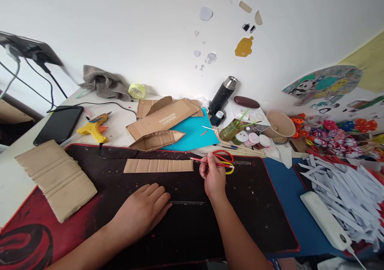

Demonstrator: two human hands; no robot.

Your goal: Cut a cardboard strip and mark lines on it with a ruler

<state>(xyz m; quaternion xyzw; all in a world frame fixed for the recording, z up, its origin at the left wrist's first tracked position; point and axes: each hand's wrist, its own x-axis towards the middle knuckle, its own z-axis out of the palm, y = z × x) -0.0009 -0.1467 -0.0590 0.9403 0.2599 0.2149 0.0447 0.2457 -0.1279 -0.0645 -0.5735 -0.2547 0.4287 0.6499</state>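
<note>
My left hand [144, 207] lies palm down on the black mat [249, 206], its fingers together over one end of a thin clear ruler [187, 203]. My right hand [213, 176] pinches a red pencil [216, 163] whose tip points left. Scissors with red and yellow handles [229, 170] lie just behind the pencil. A long cardboard strip [159, 166] rests flat beyond my left hand. Behind it sits a boat-shaped cardboard piece [157, 140], partly on a blue sheet [195, 132].
A yellow glue gun [95, 129], a phone [59, 125] and a large cardboard piece [58, 180] are at the left. A black thermos [223, 95] and paint jars [252, 139] stand behind. Paper strips [345, 198] and a white power strip [325, 221] lie at the right.
</note>
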